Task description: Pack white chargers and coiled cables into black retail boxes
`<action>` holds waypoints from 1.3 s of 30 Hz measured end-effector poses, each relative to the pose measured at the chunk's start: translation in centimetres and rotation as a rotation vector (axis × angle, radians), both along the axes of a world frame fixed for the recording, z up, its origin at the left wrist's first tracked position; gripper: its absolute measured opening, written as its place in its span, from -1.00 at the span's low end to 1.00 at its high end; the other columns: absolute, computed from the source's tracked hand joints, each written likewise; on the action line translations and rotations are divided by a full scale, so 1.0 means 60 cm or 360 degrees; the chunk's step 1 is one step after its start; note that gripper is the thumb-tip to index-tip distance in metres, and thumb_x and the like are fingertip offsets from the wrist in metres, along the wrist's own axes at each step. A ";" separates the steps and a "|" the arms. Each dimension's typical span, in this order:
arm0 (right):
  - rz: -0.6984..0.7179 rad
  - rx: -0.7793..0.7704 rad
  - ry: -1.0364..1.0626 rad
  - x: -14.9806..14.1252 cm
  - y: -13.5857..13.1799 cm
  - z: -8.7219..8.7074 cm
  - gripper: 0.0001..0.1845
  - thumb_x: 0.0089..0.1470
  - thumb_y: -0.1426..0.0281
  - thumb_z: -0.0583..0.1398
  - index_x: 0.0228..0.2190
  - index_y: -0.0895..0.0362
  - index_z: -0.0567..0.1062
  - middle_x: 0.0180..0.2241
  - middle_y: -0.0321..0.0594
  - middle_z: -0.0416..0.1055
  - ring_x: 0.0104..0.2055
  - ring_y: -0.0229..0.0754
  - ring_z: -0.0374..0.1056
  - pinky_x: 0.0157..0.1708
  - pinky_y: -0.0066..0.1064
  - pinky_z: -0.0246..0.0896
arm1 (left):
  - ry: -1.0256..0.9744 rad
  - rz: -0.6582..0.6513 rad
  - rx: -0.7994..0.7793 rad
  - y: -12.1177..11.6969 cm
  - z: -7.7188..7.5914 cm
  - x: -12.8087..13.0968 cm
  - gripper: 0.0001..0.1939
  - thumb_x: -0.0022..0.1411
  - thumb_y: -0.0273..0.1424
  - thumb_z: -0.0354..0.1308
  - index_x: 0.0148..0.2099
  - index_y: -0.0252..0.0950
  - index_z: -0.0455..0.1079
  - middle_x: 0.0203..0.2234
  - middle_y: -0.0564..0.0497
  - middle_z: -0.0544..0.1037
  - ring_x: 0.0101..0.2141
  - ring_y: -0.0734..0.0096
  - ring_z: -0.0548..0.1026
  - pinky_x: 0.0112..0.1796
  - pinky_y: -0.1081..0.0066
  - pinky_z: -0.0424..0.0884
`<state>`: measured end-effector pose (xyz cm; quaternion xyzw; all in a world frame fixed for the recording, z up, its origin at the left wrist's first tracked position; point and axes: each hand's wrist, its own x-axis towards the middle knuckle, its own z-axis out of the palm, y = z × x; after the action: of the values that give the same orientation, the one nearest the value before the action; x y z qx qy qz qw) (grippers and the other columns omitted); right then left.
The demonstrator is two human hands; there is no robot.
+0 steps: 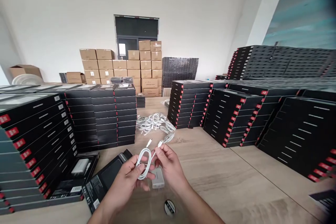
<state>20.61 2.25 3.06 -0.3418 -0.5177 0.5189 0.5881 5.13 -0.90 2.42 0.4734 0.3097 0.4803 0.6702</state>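
Note:
A coiled white charging cable (144,163) is held between my two hands over the table. My left hand (132,173) pinches the coil between thumb and fingers. One plug end sticks up above the coil. With thumb and forefinger, my right hand (168,161) grips the cable's other plug (160,144). A white power adapter (158,178) rests on the table just beneath my hands. To the left lies an open black box (105,178), partly behind my left forearm. Another open box (70,185) contains a white adapter (80,166).
Loose white cables (154,123) are heaped farther back. Tall stacks of black boxes stand on the left (102,119) and right (225,119). A round black-and-white sticker (169,208) is near my right forearm. Brown cartons (147,64) are piled by the back wall.

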 end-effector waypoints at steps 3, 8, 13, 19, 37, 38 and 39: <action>0.0001 -0.0019 0.0058 -0.001 -0.002 0.001 -0.68 0.09 0.13 0.21 -0.47 0.12 0.41 -0.52 -0.31 0.43 -0.56 -0.30 0.28 -0.53 -0.47 0.15 | 0.0036 -0.0039 -0.0004 -0.001 0.005 -0.003 -0.61 0.18 -0.20 0.19 0.00 -0.29 0.38 -0.14 -0.15 0.53 -0.25 0.25 0.56 -0.44 0.46 0.48; -0.0083 0.0005 0.0149 0.000 -0.002 0.008 -0.69 0.06 0.14 0.25 -0.48 0.13 0.43 -0.51 -0.28 0.47 -0.52 -0.29 0.30 -0.52 -0.48 0.16 | 0.0076 -0.0107 0.0017 0.002 0.002 -0.008 -0.59 0.17 -0.24 0.21 0.05 -0.26 0.39 -0.17 -0.12 0.52 -0.27 0.29 0.56 -0.42 0.47 0.49; -0.0088 0.0004 0.0192 0.006 0.003 0.010 -0.69 0.02 0.14 0.28 -0.49 0.13 0.44 -0.49 -0.25 0.49 -0.49 -0.26 0.33 -0.50 -0.47 0.18 | 0.0101 -0.0091 -0.0035 0.006 -0.005 -0.009 -0.54 0.14 -0.21 0.23 0.05 -0.29 0.38 -0.29 -0.09 0.53 -0.36 0.34 0.56 -0.42 0.44 0.49; -0.0072 -0.0061 0.0209 0.015 0.009 0.010 -0.69 -0.05 0.16 0.32 -0.48 0.14 0.44 -0.45 -0.25 0.50 -0.49 -0.26 0.36 -0.53 -0.47 0.16 | -0.0053 0.0236 -0.0037 0.009 -0.004 -0.007 -0.71 0.09 -0.19 0.27 -0.24 -0.30 0.43 -0.38 0.04 0.44 -0.43 0.47 0.50 -0.53 0.55 0.36; -0.0180 0.0375 -0.0973 0.042 0.010 0.019 -0.87 -0.06 0.40 0.25 -0.41 0.08 0.61 -0.28 -0.18 0.46 -0.19 -0.09 0.37 -0.17 -0.30 0.25 | -0.0092 -0.0039 -0.0197 -0.009 0.003 -0.012 -0.58 0.13 -0.04 0.17 -0.46 -0.31 0.28 -0.33 -0.12 0.57 -0.47 0.46 0.47 -0.56 0.53 0.20; -0.0222 0.0461 -0.1048 0.042 0.009 0.020 -0.90 -0.09 0.44 0.26 -0.46 0.06 0.61 -0.25 -0.17 0.45 -0.13 -0.06 0.35 -0.11 -0.27 0.22 | -0.0112 -0.0058 -0.0223 -0.010 0.004 -0.011 -0.55 0.13 -0.02 0.15 -0.50 -0.30 0.22 -0.35 -0.13 0.58 -0.49 0.46 0.47 -0.58 0.53 0.19; -0.0235 0.0541 -0.1117 0.041 0.008 0.020 -0.89 -0.12 0.48 0.27 -0.49 0.05 0.60 -0.24 -0.18 0.45 -0.11 -0.04 0.34 -0.07 -0.24 0.19 | -0.0122 -0.0069 -0.0244 -0.011 0.005 -0.010 -0.54 0.13 -0.01 0.14 -0.52 -0.29 0.18 -0.37 -0.14 0.58 -0.51 0.45 0.47 -0.61 0.53 0.17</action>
<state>23.08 2.71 4.28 -0.4324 -0.7397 0.2339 0.4594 4.52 -1.54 2.70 0.4085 0.3093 0.4583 0.7263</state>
